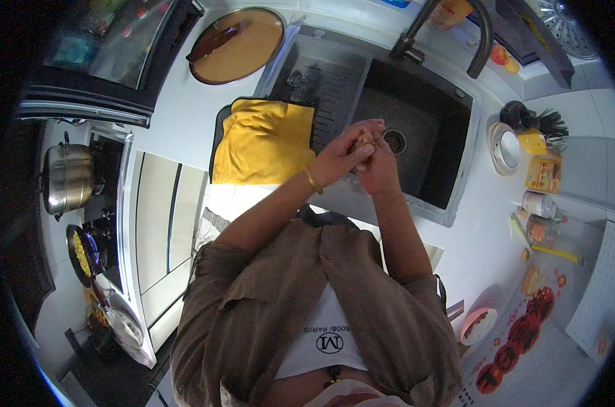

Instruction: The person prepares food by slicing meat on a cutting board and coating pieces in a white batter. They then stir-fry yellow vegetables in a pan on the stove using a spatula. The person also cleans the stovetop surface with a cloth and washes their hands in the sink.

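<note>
My left hand (342, 151), with a gold bangle at the wrist, and my right hand (380, 170) are cupped together over the dark double-bowl sink (452, 152). Between them is a small pale-brown lump (364, 140), mostly covered by fingers; what it is cannot be told. The left thumb lies across the front of it. Just right of the hands the drain strainer (395, 141) shows. A yellow cloth (269, 142) is spread over a dark-edged board or rack to the left. Beyond the sink stands a dark faucet (414, 46).
A round brown-topped board or lid (246, 48) lies at the back left. Farther left are a steel pot (68, 178) and a frying pan (81, 254) with yellow food. At right are a white bowl (506, 147), bottles (541, 229) and a pink bowl (479, 325).
</note>
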Demonstrator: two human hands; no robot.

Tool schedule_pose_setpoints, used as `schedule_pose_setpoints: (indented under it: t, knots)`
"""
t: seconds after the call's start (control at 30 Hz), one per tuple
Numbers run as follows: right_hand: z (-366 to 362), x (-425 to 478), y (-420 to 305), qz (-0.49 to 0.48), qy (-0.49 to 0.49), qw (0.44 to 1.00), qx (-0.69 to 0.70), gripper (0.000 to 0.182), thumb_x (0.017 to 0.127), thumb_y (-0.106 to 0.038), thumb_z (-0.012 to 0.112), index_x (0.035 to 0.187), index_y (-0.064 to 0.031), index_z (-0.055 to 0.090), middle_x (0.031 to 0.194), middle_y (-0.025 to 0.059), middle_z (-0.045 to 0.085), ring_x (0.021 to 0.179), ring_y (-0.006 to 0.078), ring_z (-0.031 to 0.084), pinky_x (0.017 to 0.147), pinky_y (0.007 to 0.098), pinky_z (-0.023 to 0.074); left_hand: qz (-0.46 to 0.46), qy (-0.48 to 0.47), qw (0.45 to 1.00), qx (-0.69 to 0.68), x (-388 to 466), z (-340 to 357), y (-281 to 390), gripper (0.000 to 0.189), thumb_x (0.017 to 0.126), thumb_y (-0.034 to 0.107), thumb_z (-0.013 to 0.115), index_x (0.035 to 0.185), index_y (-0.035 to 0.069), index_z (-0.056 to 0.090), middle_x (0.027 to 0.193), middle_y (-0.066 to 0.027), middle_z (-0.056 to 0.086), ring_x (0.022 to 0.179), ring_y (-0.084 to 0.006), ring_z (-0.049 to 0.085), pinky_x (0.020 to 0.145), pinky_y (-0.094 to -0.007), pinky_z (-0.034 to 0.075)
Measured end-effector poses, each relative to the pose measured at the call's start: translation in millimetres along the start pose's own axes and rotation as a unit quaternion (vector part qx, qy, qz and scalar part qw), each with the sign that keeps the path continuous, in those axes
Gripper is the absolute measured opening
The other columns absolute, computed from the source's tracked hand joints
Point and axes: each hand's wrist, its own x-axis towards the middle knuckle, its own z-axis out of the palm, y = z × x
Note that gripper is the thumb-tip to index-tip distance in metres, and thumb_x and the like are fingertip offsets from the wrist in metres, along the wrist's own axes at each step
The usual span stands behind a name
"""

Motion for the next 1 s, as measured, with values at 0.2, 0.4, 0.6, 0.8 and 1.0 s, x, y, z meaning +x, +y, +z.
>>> schedule_pose_setpoints:
  t: [0.2, 0.4, 0.6, 0.8, 1.0]
  knots:
    - [3, 2, -15, -0.118, 0.096, 0.951, -0.269, 0.024, 0.096, -0.023, 0.051, 0.11, -0.0041, 0.057, 0.094, 0.0073, 0.061, 0.082, 0.0191, 0.06, 0.07, 0.0324, 0.049, -0.025, 0.159, 0.984, -0.082, 22, 51, -11, 0.02, 0.099, 0.022, 0.042, 0.095, 0.004, 0.05, 0.106, -0.0095, 0.056, 0.099, -0.02, 0.052, 0.091, -0.0335, 0.041]
    - [17, 6, -30, -0.245, 0.109, 0.794, -0.546, 0.024, 0.094, -0.02, 0.053, 0.108, -0.0012, 0.06, 0.095, 0.0155, 0.064, 0.087, 0.0239, 0.063, 0.076, 0.0353, 0.0484, -0.015, 0.199, 0.979, 0.032, 30, 49, -7, 0.028, 0.1, 0.029, 0.038, 0.09, 0.005, 0.051, 0.094, -0.0075, 0.059, 0.09, -0.0205, 0.056, 0.085, -0.0341, 0.044]
    - [33, 18, -21, -0.216, 0.041, 0.853, -0.474, 0.028, 0.09, -0.015, 0.06, 0.115, -0.0029, 0.06, 0.104, 0.0128, 0.066, 0.096, 0.0208, 0.063, 0.086, 0.032, 0.0471, -0.042, 0.152, 0.857, -0.49, 40, 10, -25, 0.035, 0.101, 0.034, 0.033, 0.104, 0.007, 0.054, 0.107, -0.0078, 0.061, 0.103, -0.0233, 0.057, 0.094, -0.0375, 0.043]
    - [40, 19, -10, -0.257, 0.086, 0.937, -0.222, 0.041, 0.093, -0.017, 0.057, 0.129, 0.0011, 0.049, 0.122, 0.0106, 0.056, 0.107, 0.0199, 0.058, 0.091, 0.032, 0.0465, -0.016, 0.13, 0.799, -0.587, 21, 2, -15, 0.053, 0.1, 0.037, 0.033, 0.142, 0.005, 0.03, 0.144, -0.012, 0.039, 0.129, -0.0251, 0.041, 0.109, -0.0397, 0.031]
    - [31, 29, -20, -0.176, -0.009, 0.966, -0.187, 0.038, 0.096, -0.019, 0.051, 0.127, 0.0029, 0.047, 0.122, 0.0147, 0.054, 0.108, 0.0228, 0.057, 0.092, 0.035, 0.0483, -0.024, 0.109, 0.805, -0.582, 9, 24, -12, 0.052, 0.101, 0.037, 0.031, 0.141, 0.003, 0.032, 0.145, -0.01, 0.038, 0.132, -0.0208, 0.038, 0.111, -0.0355, 0.027]
